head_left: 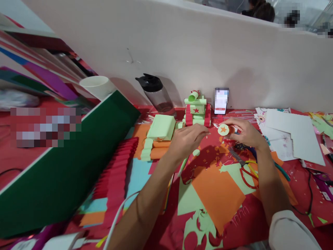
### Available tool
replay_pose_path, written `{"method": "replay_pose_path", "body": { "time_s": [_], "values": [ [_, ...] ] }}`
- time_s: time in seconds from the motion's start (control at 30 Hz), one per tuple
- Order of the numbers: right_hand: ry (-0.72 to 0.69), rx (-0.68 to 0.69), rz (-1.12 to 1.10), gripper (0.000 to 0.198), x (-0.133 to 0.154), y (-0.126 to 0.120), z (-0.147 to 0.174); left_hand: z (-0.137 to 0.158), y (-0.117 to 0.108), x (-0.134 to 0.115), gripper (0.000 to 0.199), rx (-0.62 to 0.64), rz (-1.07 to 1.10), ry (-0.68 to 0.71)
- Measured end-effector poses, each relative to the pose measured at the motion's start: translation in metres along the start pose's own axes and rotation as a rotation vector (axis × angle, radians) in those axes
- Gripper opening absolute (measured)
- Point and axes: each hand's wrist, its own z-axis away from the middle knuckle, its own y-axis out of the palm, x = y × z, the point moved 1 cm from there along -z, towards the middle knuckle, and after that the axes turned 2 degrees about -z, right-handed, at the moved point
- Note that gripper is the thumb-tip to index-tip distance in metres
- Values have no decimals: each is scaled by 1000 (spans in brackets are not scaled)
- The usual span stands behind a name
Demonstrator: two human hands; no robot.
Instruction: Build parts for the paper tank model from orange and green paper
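Note:
My right hand (244, 131) is closed on a small paper roll with an orange side and a pale green round end (220, 132). An orange star (223, 129) sits on that end, facing me. To its left, my left hand (185, 139) hovers apart from the roll, thumb and fingers pinched together; whether anything tiny is between them I cannot make out. Behind the hands stands a pale green and red paper tank (196, 110) with a red star. Near my left wrist rests a green paper box (161, 127) with orange rolls (159, 149).
Scissors (243, 162) lie under my right forearm among paper scraps. An orange sheet (218, 194) covers part of the red table. A phone (220, 101) and a bottle (157, 93) stand by the partition. A green board (67, 173) slants across the left.

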Motion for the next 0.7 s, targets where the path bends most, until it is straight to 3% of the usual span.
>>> {"method": "replay_pose_path", "body": {
  "time_s": [0.27,0.5,0.57,0.7],
  "values": [
    [47,-87,23,40,-6,0,0,2,-16,10,28,110,-215,-123],
    [77,-341,-42,59,-6,0,-3,-1,-14,7,35,480,-157,-35],
    [67,-318,-71,68,-3,0,-2,0,-9,8,33,556,-175,-115],
    [50,-121,-165,67,3,-1,3,4,-5,13,28,614,-326,-320]
  ]
}}
